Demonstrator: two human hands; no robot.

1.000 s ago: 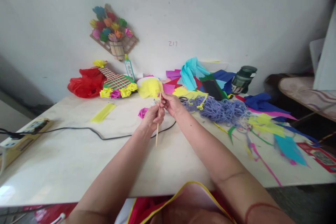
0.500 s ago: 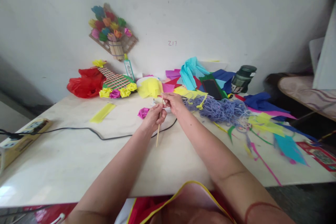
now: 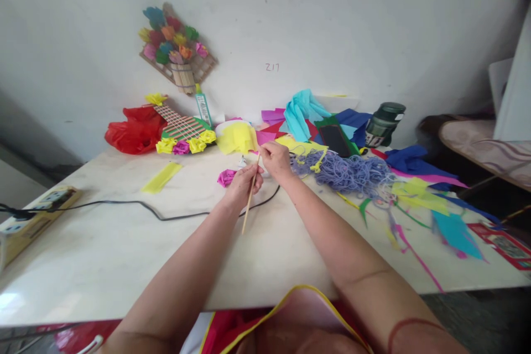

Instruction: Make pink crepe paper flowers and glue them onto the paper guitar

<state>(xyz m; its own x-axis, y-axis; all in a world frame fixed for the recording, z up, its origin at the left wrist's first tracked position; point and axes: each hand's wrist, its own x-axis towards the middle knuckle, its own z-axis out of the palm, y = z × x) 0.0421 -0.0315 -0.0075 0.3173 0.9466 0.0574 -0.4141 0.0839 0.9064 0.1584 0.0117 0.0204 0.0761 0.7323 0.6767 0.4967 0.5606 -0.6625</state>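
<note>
My left hand (image 3: 244, 181) is closed round a thin wooden stick (image 3: 248, 213), whose lower end slants down toward me over the table. At the stick's upper end, my right hand (image 3: 274, 159) is closed, with thumb and fingers pinched together; what lies between those fingertips is hidden. A crumpled magenta paper flower (image 3: 226, 178) rests on the table just left of my left hand. Behind my hands lies a sheet of yellow crepe paper (image 3: 237, 138). A tangle of purple yarn (image 3: 352, 172) spreads to the right of my right hand.
A black cord (image 3: 141, 203) runs from the power strip (image 3: 45, 213) across the table under my hands. A guitar-shaped craft (image 3: 185, 127), a glue bottle (image 3: 203, 106), a dark phone (image 3: 335, 140) and a green jar (image 3: 385, 124) stand or lie toward the wall. Paper scraps (image 3: 458, 232) lie at right.
The stick has tilted, its lower end swinging slightly left. My right hand has turned a little at the stick's top, its fingers curling in more.
</note>
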